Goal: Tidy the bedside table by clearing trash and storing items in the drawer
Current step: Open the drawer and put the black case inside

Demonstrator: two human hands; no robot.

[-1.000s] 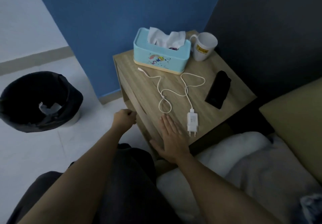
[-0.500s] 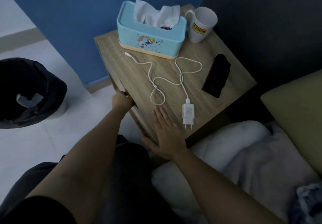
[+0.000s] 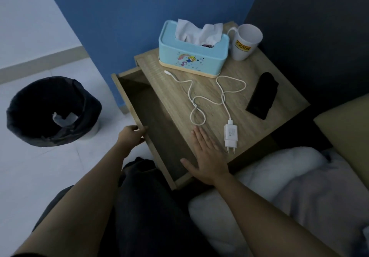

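Observation:
The wooden bedside table has its drawer pulled out to the left, and its inside looks bare. My left hand grips the drawer's front edge. My right hand lies flat, fingers spread, on the table's near corner beside a white charger with a looped cable. On the tabletop also lie a black case, a light-blue tissue box and a white mug.
A black-lined waste bin with a scrap of paper inside stands on the white floor at the left. A blue wall rises behind the table. White bedding and a yellow pillow fill the right side.
My left hand took hold of the drawer front and pulled it out; the drawer now stands open. My right hand stayed flat on the table corner.

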